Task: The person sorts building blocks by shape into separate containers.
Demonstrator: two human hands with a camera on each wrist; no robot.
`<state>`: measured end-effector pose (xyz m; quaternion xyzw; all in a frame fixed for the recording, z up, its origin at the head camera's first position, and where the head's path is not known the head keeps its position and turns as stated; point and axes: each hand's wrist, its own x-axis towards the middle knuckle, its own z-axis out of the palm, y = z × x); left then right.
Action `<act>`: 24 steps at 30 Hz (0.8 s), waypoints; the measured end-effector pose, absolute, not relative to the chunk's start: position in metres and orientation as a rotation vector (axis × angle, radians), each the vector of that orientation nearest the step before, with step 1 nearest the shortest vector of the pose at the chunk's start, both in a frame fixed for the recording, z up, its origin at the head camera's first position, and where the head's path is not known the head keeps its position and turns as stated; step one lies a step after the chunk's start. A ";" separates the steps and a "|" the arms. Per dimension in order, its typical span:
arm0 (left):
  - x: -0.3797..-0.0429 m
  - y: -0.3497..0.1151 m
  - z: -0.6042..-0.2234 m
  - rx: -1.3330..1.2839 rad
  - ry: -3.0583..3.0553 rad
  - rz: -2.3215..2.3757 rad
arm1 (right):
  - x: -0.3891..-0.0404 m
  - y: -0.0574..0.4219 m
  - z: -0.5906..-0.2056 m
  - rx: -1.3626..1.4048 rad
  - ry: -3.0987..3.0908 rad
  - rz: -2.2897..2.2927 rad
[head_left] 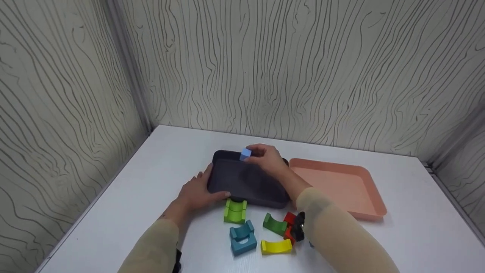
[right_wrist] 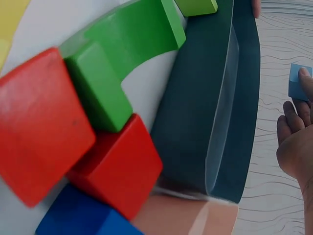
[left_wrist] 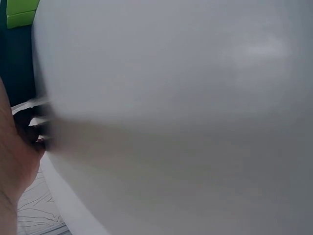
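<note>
Between thumb and fingertips, my right hand pinches a light blue block over the far side of a dark tray. The same block shows at the right edge of the right wrist view. My left hand rests against the tray's left side, fingers stretched along the edge and thumb by the front rim. Just in front of the tray lie light green curved blocks. A green curved block leans close to red blocks, partly hidden by my right wrist in the head view.
A salmon-pink tray stands to the right of the dark one. Nearer the front are teal curved blocks and a yellow curved block. A dark blue block lies beside the red ones. Wood-patterned panels border the white table.
</note>
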<state>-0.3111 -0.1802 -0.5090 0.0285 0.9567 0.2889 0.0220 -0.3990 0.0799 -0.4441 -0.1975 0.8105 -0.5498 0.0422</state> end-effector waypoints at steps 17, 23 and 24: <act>-0.308 -0.187 -0.513 0.119 2.979 0.912 | -0.411 0.035 -0.477 -0.607 2.554 -1.511; -0.305 -0.193 -0.513 0.105 2.983 0.928 | -0.411 0.020 -0.486 -0.549 2.536 -1.442; -0.304 -0.194 -0.513 0.102 2.981 0.931 | -0.411 0.018 -0.488 -0.539 2.528 -1.440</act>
